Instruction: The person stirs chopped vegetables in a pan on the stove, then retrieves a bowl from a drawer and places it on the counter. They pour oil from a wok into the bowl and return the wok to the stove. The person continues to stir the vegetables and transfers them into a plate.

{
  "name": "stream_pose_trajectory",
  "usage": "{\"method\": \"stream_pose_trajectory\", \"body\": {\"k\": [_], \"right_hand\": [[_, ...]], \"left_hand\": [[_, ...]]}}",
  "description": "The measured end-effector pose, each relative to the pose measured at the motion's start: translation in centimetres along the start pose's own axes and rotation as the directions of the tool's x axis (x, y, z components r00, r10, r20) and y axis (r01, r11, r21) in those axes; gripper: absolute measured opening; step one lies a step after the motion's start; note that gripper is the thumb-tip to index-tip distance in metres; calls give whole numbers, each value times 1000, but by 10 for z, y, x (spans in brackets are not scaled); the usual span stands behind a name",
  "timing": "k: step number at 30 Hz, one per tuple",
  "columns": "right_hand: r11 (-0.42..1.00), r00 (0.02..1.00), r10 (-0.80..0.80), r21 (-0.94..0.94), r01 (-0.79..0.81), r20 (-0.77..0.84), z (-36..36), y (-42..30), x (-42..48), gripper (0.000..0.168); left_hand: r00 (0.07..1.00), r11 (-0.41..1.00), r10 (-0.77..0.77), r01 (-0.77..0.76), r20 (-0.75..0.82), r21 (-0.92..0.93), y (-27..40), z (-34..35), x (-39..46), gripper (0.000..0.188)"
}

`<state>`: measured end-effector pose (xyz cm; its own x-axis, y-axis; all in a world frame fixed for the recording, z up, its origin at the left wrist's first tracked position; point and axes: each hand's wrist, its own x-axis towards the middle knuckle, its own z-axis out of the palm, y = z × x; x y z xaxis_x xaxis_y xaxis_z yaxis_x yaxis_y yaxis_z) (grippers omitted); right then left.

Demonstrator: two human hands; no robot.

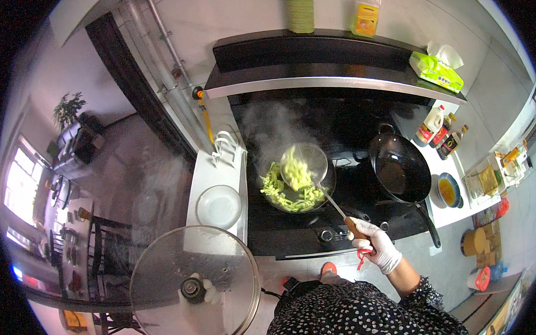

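Observation:
My right hand (379, 247), in a white glove, grips the wooden handle (353, 228) of a wire-mesh skimmer (319, 159). A red ribbon (363, 256) hangs from the handle's end. Chopped light-green vegetable pieces (297, 171) lie in the skimmer's bowl, over the left-hand pan (332, 187). More green pieces (300, 203) sit in that pan, and steam rises around them. At lower left, my left hand (208, 291), also gloved, shows partly through a clear glass lid (160, 255). Its fingers are closed at the lid's centre knob (193, 290).
A black wok (398, 167) stands on the cooktop's right (293, 244), its handle over the front edge. A white plate (219, 207) and white rack (227, 149) are on the left counter. Sauce bottles (429, 125) and a bowl of yellow liquid (448, 191) stand at right. Above runs a shelf (327, 82).

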<state>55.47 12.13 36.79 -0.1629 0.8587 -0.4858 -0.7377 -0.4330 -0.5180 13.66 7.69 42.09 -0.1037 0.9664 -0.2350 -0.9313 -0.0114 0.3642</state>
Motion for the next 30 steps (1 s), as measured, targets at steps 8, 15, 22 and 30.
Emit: {"method": "stream_pose_trajectory", "body": {"k": [8, 15, 22, 30], "right_hand": [[996, 1000, 26, 82, -27, 11, -9, 4, -7, 33], [1000, 998, 26, -5, -26, -51, -9, 3, -1, 35], [988, 979, 137, -88, -124, 151, 56, 9, 19, 37], [916, 950, 266, -350, -197, 163, 89, 94, 114, 38]], "left_hand": [[1000, 1000, 13, -13, 11, -14, 6, -14, 1, 54], [998, 997, 69, -69, 7, 33, 9, -14, -1, 56], [990, 992, 129, -129, -51, -1, 14, -7, -9, 54], [987, 988, 103, -116, -127, -101, 27, -13, -21, 42]]}}
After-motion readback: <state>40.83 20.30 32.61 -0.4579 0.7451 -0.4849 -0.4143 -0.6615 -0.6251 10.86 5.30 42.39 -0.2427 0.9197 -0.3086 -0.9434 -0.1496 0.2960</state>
